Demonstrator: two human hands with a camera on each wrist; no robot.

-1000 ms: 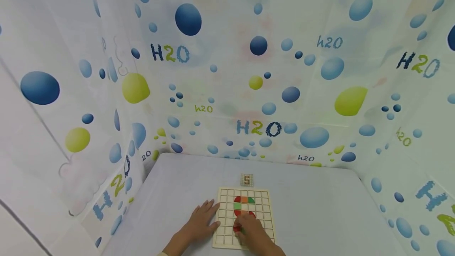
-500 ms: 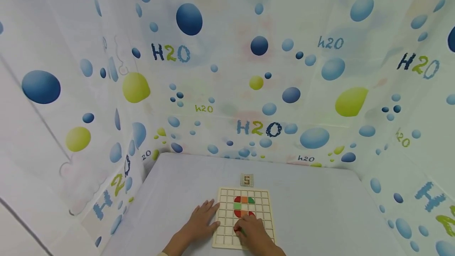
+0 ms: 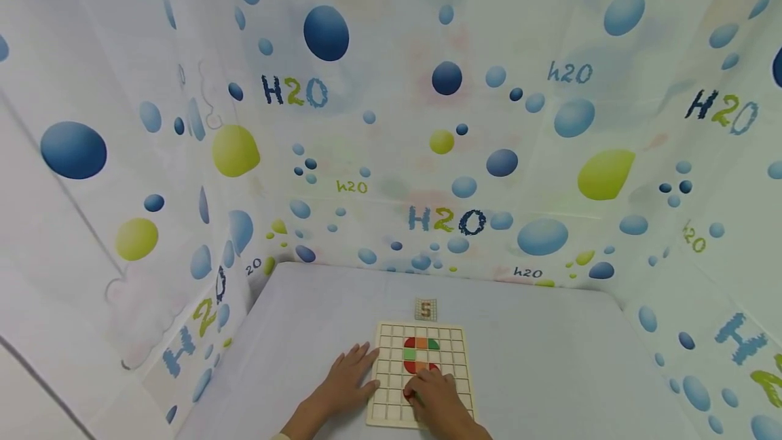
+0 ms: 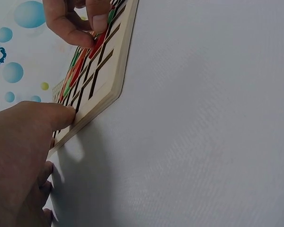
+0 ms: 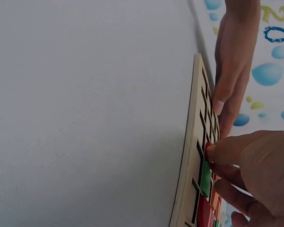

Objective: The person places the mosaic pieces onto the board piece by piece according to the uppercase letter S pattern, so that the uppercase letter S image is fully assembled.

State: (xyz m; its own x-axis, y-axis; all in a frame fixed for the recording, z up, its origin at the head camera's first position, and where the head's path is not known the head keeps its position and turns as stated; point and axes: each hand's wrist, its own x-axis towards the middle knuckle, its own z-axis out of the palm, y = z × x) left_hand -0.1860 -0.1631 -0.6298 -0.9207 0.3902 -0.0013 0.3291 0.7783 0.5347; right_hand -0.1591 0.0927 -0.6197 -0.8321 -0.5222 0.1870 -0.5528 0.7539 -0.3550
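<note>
A wooden grid board (image 3: 392,415) lies on the white table, with several coloured tiles set in its cells. My left hand (image 3: 347,380) lies flat at the board's left side, fingers spread; its thumb (image 4: 61,116) rests on the board's edge. Over the lower middle of the board, my right hand (image 3: 438,400) pinches a red tile (image 5: 208,150) between thumb and fingers, low against the grid. A green tile (image 5: 206,178) sits right beside it, partly covered by the hand in the head view. Farther up are red, orange and green tiles, including a light green tile (image 3: 410,354).
Behind the board's far edge lies a small gridded card (image 3: 425,309) bearing a brown S-like figure. The white tabletop (image 3: 550,358) extends to both sides. A curtain (image 3: 391,121) printed with blue and green bubbles and "H2O" surrounds the table at the back and sides.
My right hand's fingertips have shifted slightly over the red tile, covering more of it than a second ago. My left hand has stayed in place at the board's edge.
</note>
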